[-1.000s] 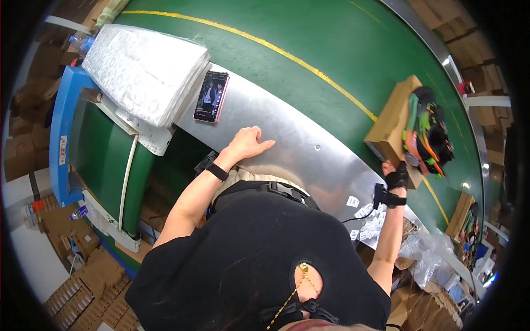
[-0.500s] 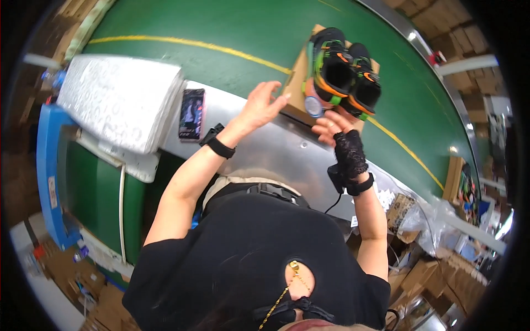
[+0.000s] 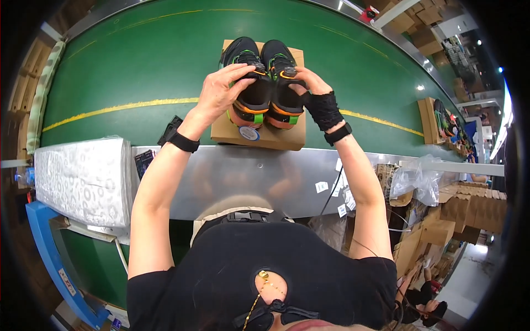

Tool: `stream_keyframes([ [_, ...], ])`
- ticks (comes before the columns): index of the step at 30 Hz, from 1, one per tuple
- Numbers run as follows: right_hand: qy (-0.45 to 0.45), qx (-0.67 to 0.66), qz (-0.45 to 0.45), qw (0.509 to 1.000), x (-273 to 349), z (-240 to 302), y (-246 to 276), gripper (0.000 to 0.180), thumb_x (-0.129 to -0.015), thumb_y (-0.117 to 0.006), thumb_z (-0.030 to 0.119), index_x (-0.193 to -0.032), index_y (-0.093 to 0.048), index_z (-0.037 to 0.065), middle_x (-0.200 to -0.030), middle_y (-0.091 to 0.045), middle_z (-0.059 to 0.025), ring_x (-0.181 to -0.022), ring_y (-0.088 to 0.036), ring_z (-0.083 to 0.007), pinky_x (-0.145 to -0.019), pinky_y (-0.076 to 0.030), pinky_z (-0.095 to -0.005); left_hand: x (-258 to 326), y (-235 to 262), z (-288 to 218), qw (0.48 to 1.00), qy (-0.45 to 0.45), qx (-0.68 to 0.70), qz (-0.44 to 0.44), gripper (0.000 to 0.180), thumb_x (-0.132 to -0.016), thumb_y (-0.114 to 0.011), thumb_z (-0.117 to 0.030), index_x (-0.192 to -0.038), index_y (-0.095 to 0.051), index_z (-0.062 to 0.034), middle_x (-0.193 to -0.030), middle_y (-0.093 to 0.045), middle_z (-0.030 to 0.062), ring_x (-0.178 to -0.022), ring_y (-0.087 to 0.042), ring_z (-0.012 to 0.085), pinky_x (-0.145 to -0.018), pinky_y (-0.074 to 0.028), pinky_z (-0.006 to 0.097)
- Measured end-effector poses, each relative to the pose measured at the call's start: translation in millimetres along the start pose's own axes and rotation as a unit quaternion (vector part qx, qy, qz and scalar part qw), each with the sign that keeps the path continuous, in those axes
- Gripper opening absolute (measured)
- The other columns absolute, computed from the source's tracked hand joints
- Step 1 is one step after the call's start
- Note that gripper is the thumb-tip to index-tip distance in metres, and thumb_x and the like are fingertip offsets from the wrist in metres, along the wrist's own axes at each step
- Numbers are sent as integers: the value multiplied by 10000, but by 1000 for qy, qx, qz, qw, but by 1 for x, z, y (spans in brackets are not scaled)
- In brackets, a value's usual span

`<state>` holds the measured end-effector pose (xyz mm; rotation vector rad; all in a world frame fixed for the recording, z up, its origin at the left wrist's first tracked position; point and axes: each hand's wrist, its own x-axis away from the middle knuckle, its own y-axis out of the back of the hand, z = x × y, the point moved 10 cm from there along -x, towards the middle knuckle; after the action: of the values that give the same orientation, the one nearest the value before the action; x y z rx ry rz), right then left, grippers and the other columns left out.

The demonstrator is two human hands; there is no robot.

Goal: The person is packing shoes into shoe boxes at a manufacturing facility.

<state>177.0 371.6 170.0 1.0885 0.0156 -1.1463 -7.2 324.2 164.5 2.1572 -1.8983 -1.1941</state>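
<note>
My bare left hand (image 3: 221, 90) is closed on the tongue of the left black sports shoe with green and orange trim (image 3: 258, 95), thumb at its opening. My right hand (image 3: 312, 88), in a black lace fingerless glove (image 3: 322, 111), grips the matching right shoe (image 3: 287, 98) at its tongue; how firmly either hand presses, I cannot tell. Both shoes stand side by side, toes away from me, on a brown cardboard box (image 3: 284, 140) on the green work surface (image 3: 138, 69). I judge each shoe light, soft and giving at tongue and collar, stiffer at sole and heel, neither slippery nor fragile; the padded collar or heel should offer the surest hold. I count two shoes, one box beneath them, one round blue-and-white tag (image 3: 249, 133) by the left heel, one dark phone (image 3: 144, 159) and one white patterned stack (image 3: 83, 182); the small white paper slips (image 3: 322, 187) overlap too much to count
</note>
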Motion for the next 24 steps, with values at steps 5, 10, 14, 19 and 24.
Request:
stream_keyframes([
  [5,-75,-10,46,996,-44,-7,-1,227,-735,-655,242,-821,-601,39,-732,-604,-129,-679,-596,-252,-617,-467,-303,-31,14,11,998,48,-34,-28,204,-767,-653,-172,-933,-659,-54,-843,-663,97,-785,-637,155,-696,-481,259],
  [10,-131,-80,114,982,-86,-33,-1,320,-727,-664,344,-851,-632,51,-675,-610,-68,-655,-575,-141,-620,-449,-277,-78,16,34,991,127,-31,-1,338,-750,-641,-349,-923,-666,-59,-703,-655,65,-617,-604,135,-577,-454,251],
  [14,-193,-79,144,967,-89,-44,-5,348,-709,-677,378,-852,-643,62,-676,-612,-50,-663,-571,-135,-638,-448,-282,-83,16,40,991,131,-33,-1,341,-749,-640,-355,-921,-669,-62,-694,-652,56,-610,-591,122,-578,-451,249],
  [19,-161,-87,148,972,-80,-36,-15,326,-720,-666,352,-831,-632,48,-679,-609,-62,-670,-569,-139,-647,-445,-271,-63,20,38,990,142,-1,-8,317,-755,-642,-334,-920,-670,-64,-699,-656,50,-611,-589,105,-589,-458,229],
  [24,-124,-127,144,974,-34,-1,-13,241,-743,-649,249,-823,-608,25,-697,-586,-83,-658,-555,-155,-667,-443,-289,-1,16,59,977,177,116,6,466,-782,-658,-304,-1130,-546,-16,-992,-603,81,-942,-553,158,-823,-439,265],
])
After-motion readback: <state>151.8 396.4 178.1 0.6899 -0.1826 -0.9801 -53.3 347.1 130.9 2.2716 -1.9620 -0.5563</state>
